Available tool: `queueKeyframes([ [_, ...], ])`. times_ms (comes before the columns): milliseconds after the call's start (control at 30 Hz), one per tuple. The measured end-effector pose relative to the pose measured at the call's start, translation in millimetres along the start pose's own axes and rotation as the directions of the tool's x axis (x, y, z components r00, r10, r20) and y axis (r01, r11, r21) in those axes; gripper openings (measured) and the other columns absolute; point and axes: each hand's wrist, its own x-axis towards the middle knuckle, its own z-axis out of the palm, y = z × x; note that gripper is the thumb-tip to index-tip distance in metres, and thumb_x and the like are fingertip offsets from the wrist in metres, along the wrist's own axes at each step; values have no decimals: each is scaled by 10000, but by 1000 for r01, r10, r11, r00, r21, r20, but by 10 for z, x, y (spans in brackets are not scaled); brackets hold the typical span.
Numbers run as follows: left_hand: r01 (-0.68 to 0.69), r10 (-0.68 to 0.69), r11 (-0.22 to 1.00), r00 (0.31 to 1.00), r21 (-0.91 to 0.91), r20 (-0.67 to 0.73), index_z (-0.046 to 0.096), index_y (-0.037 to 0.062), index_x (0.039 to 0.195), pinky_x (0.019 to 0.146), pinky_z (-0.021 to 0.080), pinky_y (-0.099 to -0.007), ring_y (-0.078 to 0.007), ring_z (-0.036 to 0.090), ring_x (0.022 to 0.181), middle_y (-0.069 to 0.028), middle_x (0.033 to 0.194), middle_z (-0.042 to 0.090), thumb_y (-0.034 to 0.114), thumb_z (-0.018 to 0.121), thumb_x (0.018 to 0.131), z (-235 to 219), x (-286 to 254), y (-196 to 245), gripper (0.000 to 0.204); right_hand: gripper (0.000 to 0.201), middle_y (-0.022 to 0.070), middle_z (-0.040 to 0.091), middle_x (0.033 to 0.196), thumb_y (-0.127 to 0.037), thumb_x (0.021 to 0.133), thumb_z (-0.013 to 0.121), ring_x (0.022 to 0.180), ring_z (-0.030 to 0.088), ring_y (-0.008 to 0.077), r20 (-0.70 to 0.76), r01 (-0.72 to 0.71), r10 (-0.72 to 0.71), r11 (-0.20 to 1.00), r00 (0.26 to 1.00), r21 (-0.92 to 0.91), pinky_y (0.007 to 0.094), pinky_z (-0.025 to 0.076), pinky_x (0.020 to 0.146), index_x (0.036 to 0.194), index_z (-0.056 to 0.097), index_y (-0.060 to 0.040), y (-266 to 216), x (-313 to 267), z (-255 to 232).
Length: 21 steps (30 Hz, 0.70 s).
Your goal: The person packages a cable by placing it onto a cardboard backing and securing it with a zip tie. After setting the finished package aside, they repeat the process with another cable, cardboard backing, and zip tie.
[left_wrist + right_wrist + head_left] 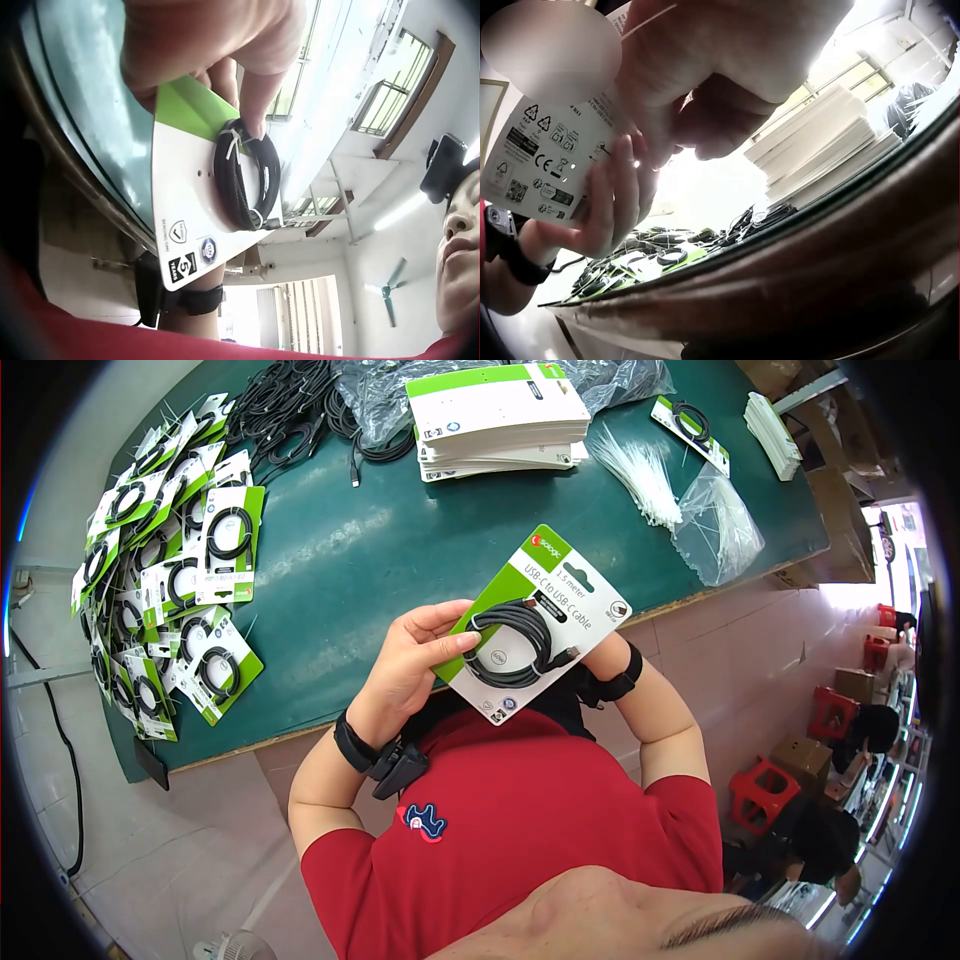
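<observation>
A green and white cable card (pixel 590 595) with a coiled black cable (pixel 512 678) on its front is held tilted above the table's near edge. My left hand (pixel 405 660) grips its left side, thumb on the front by the coil; in the left wrist view, white ties (pixel 231 146) go round the coil. The right hand (pixel 605 655) is mostly hidden behind the card's right side. In the right wrist view that hand (pixel 712 67) has bent fingers close to the card's printed back (pixel 544 161), by a thin white strip (pixel 651 19); what they hold is unclear.
Many carded cables (pixel 230 540) lie heaped at the table's left. Loose black cables (pixel 285 410) and a stack of cards (pixel 500 410) are at the back. White ties (pixel 635 475), a plastic bag (pixel 720 525), another carded cable (pixel 690 425) and more cards (pixel 772 440) lie at the right.
</observation>
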Motion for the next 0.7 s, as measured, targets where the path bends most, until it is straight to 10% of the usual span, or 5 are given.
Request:
queueKeyframes([
  [167, -1, -1, 999, 999, -37, -47, 638, -17, 1239, 948, 523, -308, -181, 667, 1058, -130, 1163, 702, -33, 710, 865, -34, -1, -72, 381, 235, 73, 687, 1024, -111, 877, 709, 910, 668, 149, 38, -24, 31, 985, 999, -172, 307, 540, 765, 1107, 675, -73, 109, 70, -9],
  [300, -64, 48, 996, 971, -64, -233, 629, -20, 1222, 925, 526, -301, -164, 663, 1026, -108, 1128, 698, -12, 707, 881, 18, 2, -39, 350, 310, 101, 668, 1147, -91, 905, 670, 1024, 649, 177, 159, 214, -145, 565, 977, -797, 276, 524, 838, 1212, 644, -56, -2, 288, -122],
  [433, -158, 124, 986, 913, -57, -388, 591, -21, 1222, 898, 530, -295, -143, 647, 994, -76, 1089, 671, 7, 698, 900, -125, 54, -114, 341, 251, 92, 665, 1057, -77, 857, 716, 967, 646, 189, -267, -150, -84, 651, 960, -744, 316, 532, 791, 1104, 689, -39, -329, 339, -94],
  [700, -128, 223, 956, 903, 264, -368, 531, 3, 1262, 864, 540, -302, -156, 635, 976, -62, 1077, 639, 27, 713, 892, -123, -70, -188, 413, 218, 61, 615, 936, -106, 752, 768, 861, 609, 260, 294, 299, -94, 516, 951, -803, 371, 522, 726, 942, 671, -60, -177, 86, 292],
])
